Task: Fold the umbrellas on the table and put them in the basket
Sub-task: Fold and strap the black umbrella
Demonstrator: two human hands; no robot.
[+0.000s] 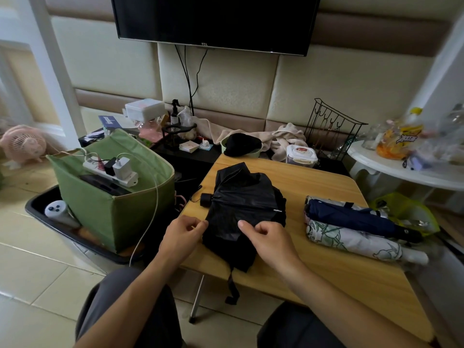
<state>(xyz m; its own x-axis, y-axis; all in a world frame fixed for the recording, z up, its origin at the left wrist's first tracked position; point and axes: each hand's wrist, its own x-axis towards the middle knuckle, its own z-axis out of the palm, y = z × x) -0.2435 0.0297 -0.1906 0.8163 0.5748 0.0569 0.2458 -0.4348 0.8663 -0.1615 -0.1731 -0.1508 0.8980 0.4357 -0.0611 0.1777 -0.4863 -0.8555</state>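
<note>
Both forearms reach in from six o'clock, palms down. The left hand (181,235) pinches the near left edge of the black umbrella (244,209); the right hand (270,238) pinches its canopy at the near middle. It lies loose at the centre of the wooden table (334,270). At three o'clock lie a navy umbrella (351,218) and a floral umbrella (351,241), rolled. At nine o'clock stands the green basket (110,209). At twelve o'clock, a television (213,18) reads "TCL".

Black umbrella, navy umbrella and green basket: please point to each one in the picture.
Black umbrella (242,197), head view, on its loose canopy cloth.
Navy umbrella (351,218), head view, on its rolled cloth.
Green basket (100,209), head view, on its front fabric wall.
</note>
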